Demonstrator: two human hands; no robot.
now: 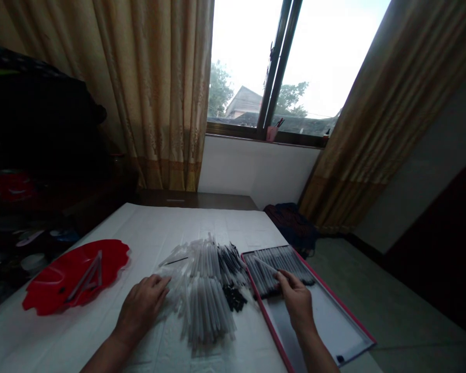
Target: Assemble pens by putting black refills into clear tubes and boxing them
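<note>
My left hand point(142, 305) rests with its fingers spread on the side of a large heap of thin, clear plastic pen tubes point(205, 305), which lies on a white sheet point(112, 248). A small pile of black pen parts point(233, 298) lies at the heap's far right. My right hand point(295, 303) pinches a thin pale tube point(264, 267) above a pink-rimmed tray point(270, 324). Rows of black-tipped pens point(279, 267) fill the tray's far end, and my right fingers touch them.
A red scalloped plate point(75, 277) holding a few pale tubes sits left of the heap. Dark clutter point(34, 243) lies beyond the sheet's left edge. A tiled floor point(373, 295) lies right of the tray, with a dark cloth bundle point(289, 225) against the wall.
</note>
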